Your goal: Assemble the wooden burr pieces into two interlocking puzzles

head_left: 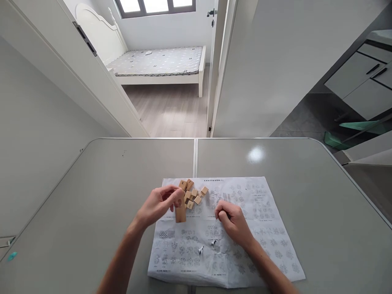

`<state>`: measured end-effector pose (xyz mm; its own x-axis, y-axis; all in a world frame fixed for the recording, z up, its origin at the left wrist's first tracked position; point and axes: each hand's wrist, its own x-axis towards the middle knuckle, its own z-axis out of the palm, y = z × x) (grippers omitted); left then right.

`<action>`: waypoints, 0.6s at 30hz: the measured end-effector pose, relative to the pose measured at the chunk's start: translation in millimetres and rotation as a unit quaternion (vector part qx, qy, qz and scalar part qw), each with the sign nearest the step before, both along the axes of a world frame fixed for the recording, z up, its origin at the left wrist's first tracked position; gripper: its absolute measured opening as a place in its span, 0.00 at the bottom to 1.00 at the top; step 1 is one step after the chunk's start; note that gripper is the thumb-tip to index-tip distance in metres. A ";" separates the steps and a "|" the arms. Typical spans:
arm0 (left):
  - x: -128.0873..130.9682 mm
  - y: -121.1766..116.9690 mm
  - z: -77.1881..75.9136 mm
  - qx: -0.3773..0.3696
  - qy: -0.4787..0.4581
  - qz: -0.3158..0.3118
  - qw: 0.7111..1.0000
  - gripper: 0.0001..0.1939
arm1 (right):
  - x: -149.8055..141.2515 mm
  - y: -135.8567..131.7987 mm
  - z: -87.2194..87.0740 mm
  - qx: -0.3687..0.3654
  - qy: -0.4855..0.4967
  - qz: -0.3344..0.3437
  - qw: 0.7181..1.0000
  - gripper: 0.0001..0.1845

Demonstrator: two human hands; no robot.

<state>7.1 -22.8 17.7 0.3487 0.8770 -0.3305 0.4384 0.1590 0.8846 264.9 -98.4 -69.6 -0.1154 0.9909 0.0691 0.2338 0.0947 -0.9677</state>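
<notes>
Left hand (pixel 167 199): fingers closed on a long wooden block (pixel 180 213), over the left part of the printed sheet (pixel 254 228). Right hand (pixel 232 218): curled shut above the sheet's middle; contents, if any, cannot be told. Small wooden blocks (pixel 194 192) lie clustered at the sheet's upper left. The sheet lies creased on the worktop (pixel 122 183).

A white sheet (pixel 254 253) patterned with rows of black line drawings covers the gray tabletop's (pixel 122 196) near edge at center, while tan wooden blocks (pixel 194 192), two bearing dark numerals, dot the paper's far left corner. A pale mattress (pixel 165 59) shows small dark motifs.
</notes>
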 end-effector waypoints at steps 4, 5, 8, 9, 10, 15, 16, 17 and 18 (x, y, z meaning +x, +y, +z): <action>40.4 -21.4 2.4 -0.018 -0.096 0.001 0.995 0.19 | 2.5 -1.3 5.6 -0.034 0.086 0.071 0.993 0.13; 49.4 -26.6 1.7 -0.014 -0.103 0.005 0.995 0.18 | 3.1 -1.4 6.9 -0.037 0.097 0.090 0.991 0.15; 65.7 -36.5 -3.1 0.042 -0.076 0.010 0.996 0.17 | 4.1 -0.9 9.9 -0.036 0.077 0.124 0.989 0.16; 66.7 -37.2 -5.4 0.075 -0.051 0.015 0.996 0.17 | 4.2 -0.6 10.1 -0.038 0.065 0.124 0.989 0.18; 65.4 -36.6 -8.1 0.115 -0.018 0.023 0.993 0.16 | 4.3 -0.2 9.9 -0.040 0.058 0.119 0.990 0.20; 37.2 -21.1 -27.3 0.296 0.222 0.097 0.924 0.15 | 3.8 0.4 4.4 -0.053 0.064 0.084 0.993 0.24; 30.5 -17.9 -31.7 0.298 0.258 0.104 0.913 0.16 | 3.6 0.4 3.3 -0.056 0.066 0.081 0.993 0.24; 24.4 -15.3 -35.9 0.297 0.284 0.105 0.906 0.17 | 3.3 0.3 2.5 -0.058 0.069 0.080 0.993 0.23; 19.2 -13.5 -39.7 0.287 0.301 0.095 0.905 0.18 | 3.1 0.3 2.1 -0.059 0.071 0.079 0.993 0.23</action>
<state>26.3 -36.3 -22.0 0.0817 0.9896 0.1183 0.8809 -0.1272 0.4558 268.0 -98.1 -67.5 -0.2679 0.9633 -0.0197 0.0848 0.0032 -0.9964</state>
